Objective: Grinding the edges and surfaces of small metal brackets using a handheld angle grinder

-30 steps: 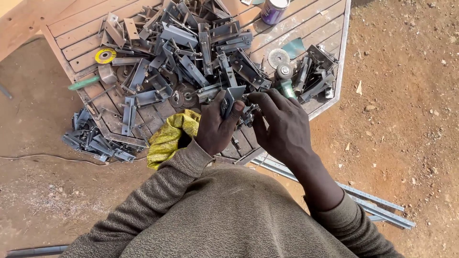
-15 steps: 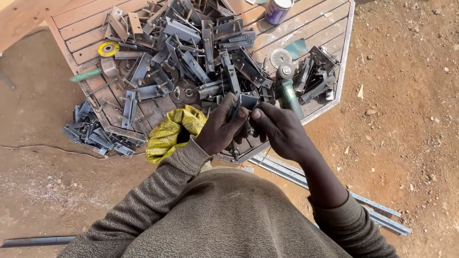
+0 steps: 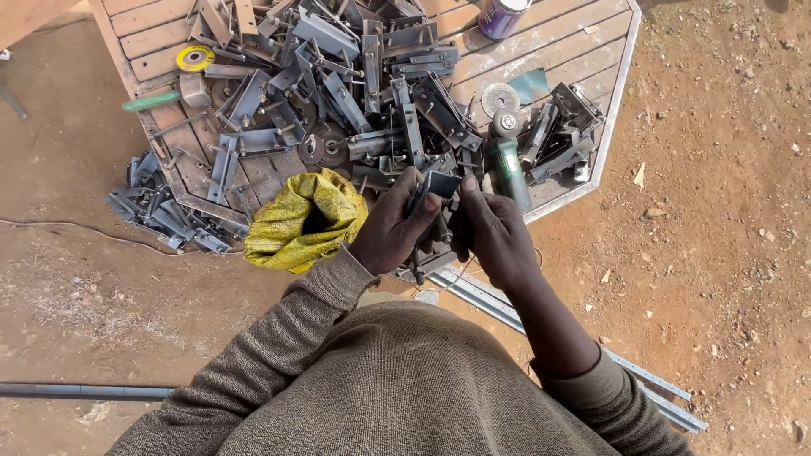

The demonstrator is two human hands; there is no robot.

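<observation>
Both hands up close, meeting right at the near edge of the desk (image 3: 610, 127). Left hand (image 3: 390, 230) wrapped around a small grey metal bracket (image 3: 439, 184), thumb pressed on its flat top; right hand (image 3: 494, 232) closed in on the same piece from the other side, fingertips at its edge. So, held between the two, roughly level, left doing most of the gripping. Long axis looks to run away from the body, though mostly buried under fingers, hard to say for sure.

Just left of the left hand: a crumpled yellow sack (image 3: 306, 219), mouth open, touching the wrist area. Just beyond the right hand: a green-bodied angle grinder (image 3: 509, 169) lying on the boards, disc end pointing away. Below the hands, a pale metal rail (image 3: 541, 325) on the dirt.

Further out, a big tangled pile of brackets (image 3: 355, 93) covering most of the desk, basically crowding everything ahead of the hands. More brackets spilled on the ground (image 3: 160, 207) far left. Far edge: a yellow disc (image 3: 195, 57) up left, a purple can (image 3: 503, 15) up right.
</observation>
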